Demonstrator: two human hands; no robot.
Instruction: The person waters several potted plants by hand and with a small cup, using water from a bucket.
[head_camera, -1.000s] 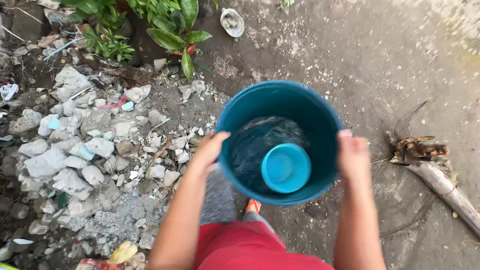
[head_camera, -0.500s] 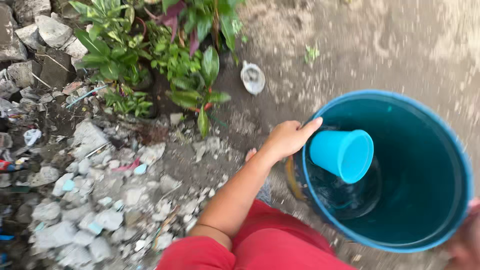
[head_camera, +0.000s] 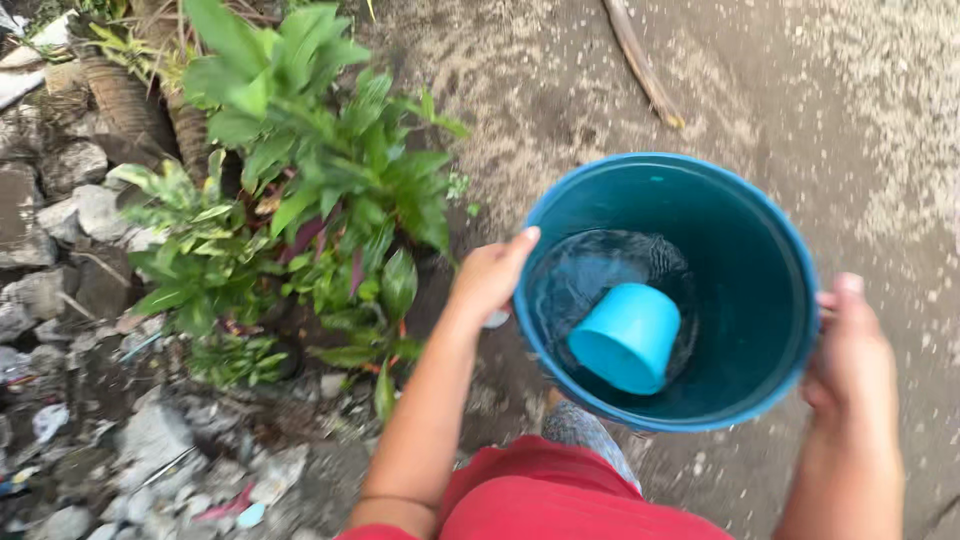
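A round blue bucket (head_camera: 760, 260) hangs above bare sandy ground (head_camera: 620, 90), carried in front of the person at about waist height. A little water lies in its bottom, and a small light-blue cup (head_camera: 627, 337) floats there tipped on its side, its base toward the camera. The left hand (head_camera: 490, 275) is closed over the bucket's left rim, thumb lying along the top edge. The right hand (head_camera: 850, 350) grips the right rim, thumb on top and fingers wrapped around the outside. Red clothing (head_camera: 560, 500) shows at the bottom edge. Just left of the bucket stands a clump of leafy green plants (head_camera: 310, 190); farther left lie grey stones and rubble (head_camera: 70, 230). A dry stick (head_camera: 640, 60) lies on the ground beyond the bucket
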